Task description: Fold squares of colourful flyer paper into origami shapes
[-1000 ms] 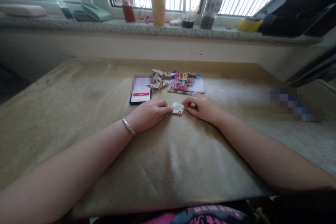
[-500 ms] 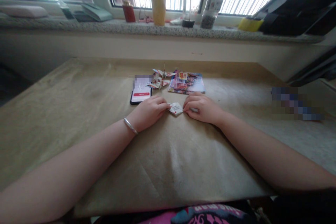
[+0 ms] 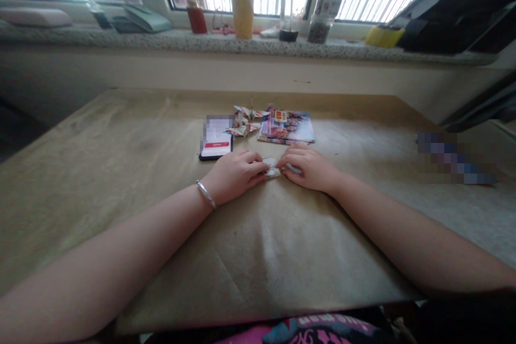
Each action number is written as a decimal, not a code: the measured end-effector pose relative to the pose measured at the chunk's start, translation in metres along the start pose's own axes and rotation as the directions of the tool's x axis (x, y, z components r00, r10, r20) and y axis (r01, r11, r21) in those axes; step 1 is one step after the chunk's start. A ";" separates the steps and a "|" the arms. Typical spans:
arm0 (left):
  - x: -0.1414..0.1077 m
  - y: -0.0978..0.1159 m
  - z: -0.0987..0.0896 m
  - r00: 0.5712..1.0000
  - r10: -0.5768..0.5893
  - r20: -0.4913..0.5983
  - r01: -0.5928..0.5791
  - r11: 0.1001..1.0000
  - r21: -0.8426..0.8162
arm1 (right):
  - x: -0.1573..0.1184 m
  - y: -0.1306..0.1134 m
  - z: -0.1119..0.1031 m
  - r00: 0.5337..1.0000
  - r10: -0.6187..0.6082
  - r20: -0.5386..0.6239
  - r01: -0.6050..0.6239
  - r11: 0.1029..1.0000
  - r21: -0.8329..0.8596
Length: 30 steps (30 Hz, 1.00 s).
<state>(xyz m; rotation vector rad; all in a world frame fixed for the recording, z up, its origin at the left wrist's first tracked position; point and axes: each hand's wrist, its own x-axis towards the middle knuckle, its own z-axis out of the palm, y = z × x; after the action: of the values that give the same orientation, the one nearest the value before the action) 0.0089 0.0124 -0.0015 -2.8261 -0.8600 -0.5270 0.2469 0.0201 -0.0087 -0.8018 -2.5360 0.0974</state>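
A small folded piece of printed paper [image 3: 273,171] lies on the table between my hands, partly covered by my fingers. My left hand [image 3: 238,173] is closed on its left side, the fingertips pressed together on the paper. From the other side my right hand [image 3: 308,168] pinches the paper's right edge, fingers curled. Just beyond my left hand rests a phone [image 3: 216,146] with a lit screen. Folded paper cranes [image 3: 244,129] stand between the phone and a stack of colourful printed sheets [image 3: 287,128].
The wide table [image 3: 258,258] has a beige cover and meets a wall under the window. A granite sill [image 3: 242,48] carries a red jar [image 3: 196,17], a tall yellow cylinder [image 3: 241,0] and a dark bag [image 3: 455,11]. A blurred-out item [image 3: 455,158] lies far right.
My left hand has shifted right and further over the paper, covering more of it. My right fingers have moved slightly left onto it, and the paper's visible shape has changed.
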 end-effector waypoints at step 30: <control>0.003 0.001 -0.003 0.919 0.011 -0.395 -0.060 0.992 -0.113 | 0.007 -0.030 0.003 0.936 0.048 -0.350 0.022 0.981 0.193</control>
<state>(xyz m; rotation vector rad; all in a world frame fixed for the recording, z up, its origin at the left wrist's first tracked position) 0.0113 0.0127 0.0024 -2.6838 -0.7139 -1.1306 0.2249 -0.0011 -0.0025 -0.6894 -2.1434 0.1852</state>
